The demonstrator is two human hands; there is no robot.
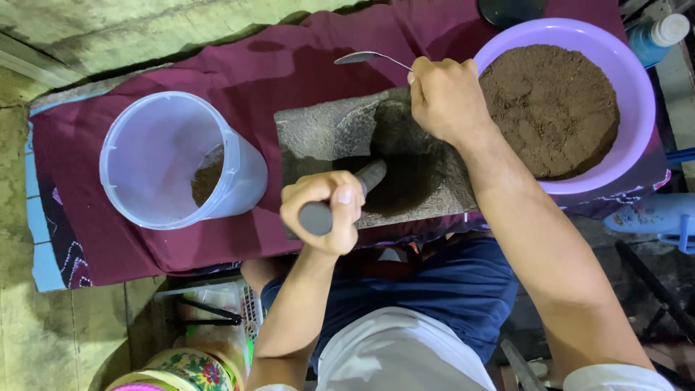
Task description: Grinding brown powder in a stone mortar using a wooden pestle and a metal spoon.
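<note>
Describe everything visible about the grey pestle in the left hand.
The pestle is a smooth, dark grey rod, stone by its look, with a rounded butt end facing the camera. It lies tilted, its far end pointing down into the dark hollow of the grey stone slab, where brown ground matter sits. The left hand wraps its near end in a closed fist, hiding the middle.
</note>
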